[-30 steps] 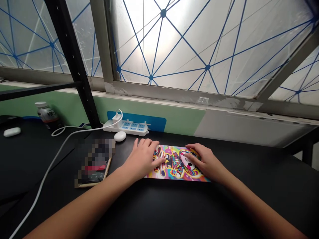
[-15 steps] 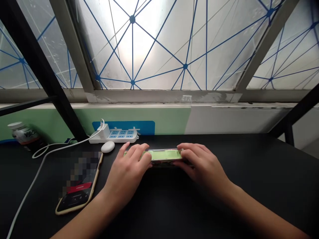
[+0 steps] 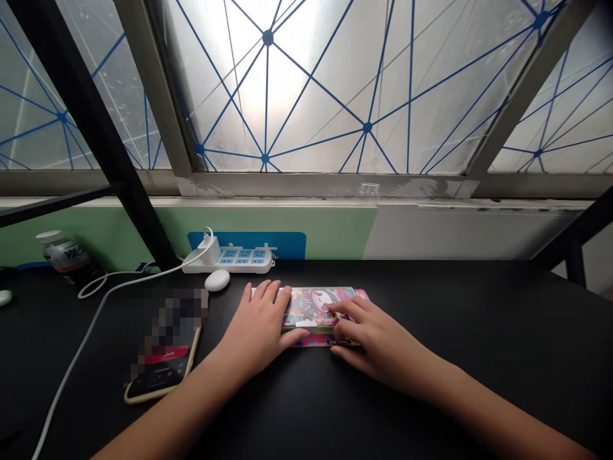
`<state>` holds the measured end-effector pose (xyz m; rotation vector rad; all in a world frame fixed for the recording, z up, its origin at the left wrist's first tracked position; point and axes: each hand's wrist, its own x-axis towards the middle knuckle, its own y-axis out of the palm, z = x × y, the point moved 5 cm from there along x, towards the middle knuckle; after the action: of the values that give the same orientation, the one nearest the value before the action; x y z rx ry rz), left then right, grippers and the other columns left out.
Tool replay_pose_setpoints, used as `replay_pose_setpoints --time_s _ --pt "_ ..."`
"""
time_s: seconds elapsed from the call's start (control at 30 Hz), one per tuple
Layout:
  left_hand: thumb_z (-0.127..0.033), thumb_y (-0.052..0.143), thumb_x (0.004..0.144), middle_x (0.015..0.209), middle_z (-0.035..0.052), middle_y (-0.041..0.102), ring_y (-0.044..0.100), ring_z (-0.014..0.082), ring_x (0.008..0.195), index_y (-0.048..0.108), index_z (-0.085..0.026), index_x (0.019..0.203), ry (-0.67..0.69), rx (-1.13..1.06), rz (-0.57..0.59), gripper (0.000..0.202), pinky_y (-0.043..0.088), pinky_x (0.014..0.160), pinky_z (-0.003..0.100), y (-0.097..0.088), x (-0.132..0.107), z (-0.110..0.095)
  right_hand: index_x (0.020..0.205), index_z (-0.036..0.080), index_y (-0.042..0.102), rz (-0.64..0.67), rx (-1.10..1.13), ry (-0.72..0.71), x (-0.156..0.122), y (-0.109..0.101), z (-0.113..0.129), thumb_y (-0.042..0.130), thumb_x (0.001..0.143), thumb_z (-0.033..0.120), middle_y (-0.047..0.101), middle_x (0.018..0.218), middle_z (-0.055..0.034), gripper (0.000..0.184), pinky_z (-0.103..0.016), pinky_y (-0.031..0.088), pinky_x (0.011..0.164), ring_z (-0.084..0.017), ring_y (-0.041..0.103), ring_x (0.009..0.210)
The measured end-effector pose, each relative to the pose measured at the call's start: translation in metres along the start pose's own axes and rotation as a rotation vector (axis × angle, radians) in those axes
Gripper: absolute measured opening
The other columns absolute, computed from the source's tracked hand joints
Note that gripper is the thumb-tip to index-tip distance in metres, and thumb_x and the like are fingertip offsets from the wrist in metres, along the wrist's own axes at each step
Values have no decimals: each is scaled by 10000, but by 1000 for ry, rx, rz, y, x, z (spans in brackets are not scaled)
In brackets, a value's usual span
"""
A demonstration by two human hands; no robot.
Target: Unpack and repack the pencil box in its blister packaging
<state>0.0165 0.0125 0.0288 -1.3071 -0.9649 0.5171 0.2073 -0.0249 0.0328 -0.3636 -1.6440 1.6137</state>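
Note:
A flat, colourful box with a cartoon print point(image 3: 316, 305) lies on the black table point(image 3: 479, 358), picture side up. My left hand point(image 3: 258, 329) rests on its left end, fingers spread over the top and thumb against the near edge. My right hand point(image 3: 368, 335) lies over the right part, fingertips pressing on the top face and near edge. Both hands hide much of the box.
A phone point(image 3: 163, 358) lies left of my left arm. Behind it sit a white earbud case point(image 3: 217, 280) and a power strip point(image 3: 230, 259) with a charger and a white cable point(image 3: 71, 364). A bottle point(image 3: 67, 257) stands far left. Windows and a black shelf post point(image 3: 96, 134) rise behind.
The box was tipped up on its edge with the green side toward me half a second ago; now it lies flat again, picture side up, both hands still on it.

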Motion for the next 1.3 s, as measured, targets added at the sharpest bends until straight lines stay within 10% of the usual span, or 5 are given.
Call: replay_pose_setpoints --time_s 0.17,0.47,0.77,1.3 --pt "-522 650 852 1442 197 499 428 402 1333 450 -193 1445 -30 -28 88 708 292 1082 655 8 -3 6 1022 229 603 -2 112 54 0 -2 -5 593 937 301 640 1207 -103 112 -483 480 983 -259 593 1087" --pt "-341 780 729 1329 131 515 459 351 1248 491 -289 1403 38 -71 -37 735 261 1118 640 -14 -3 -3 1442 225 374 44 100 280 -3 -4 -44 667 817 641 477 1485 -166 806 -622 222 1165 -349 416 1389" --pt "-270 806 722 1323 135 492 450 350 1237 441 -299 1460 151 63 -240 824 170 1162 654 -21 -9 -25 1082 245 627 -273 64 354 -1 -30 -44 677 868 498 600 1172 -106 336 -532 379 1008 -304 558 1127" --pt "-419 853 703 1321 153 524 483 344 1203 457 -245 1459 223 75 -321 871 284 1130 583 -19 -7 -28 1215 293 624 -62 151 305 -8 -54 -45 663 869 472 587 1276 -93 392 -494 401 1012 -305 521 1202"
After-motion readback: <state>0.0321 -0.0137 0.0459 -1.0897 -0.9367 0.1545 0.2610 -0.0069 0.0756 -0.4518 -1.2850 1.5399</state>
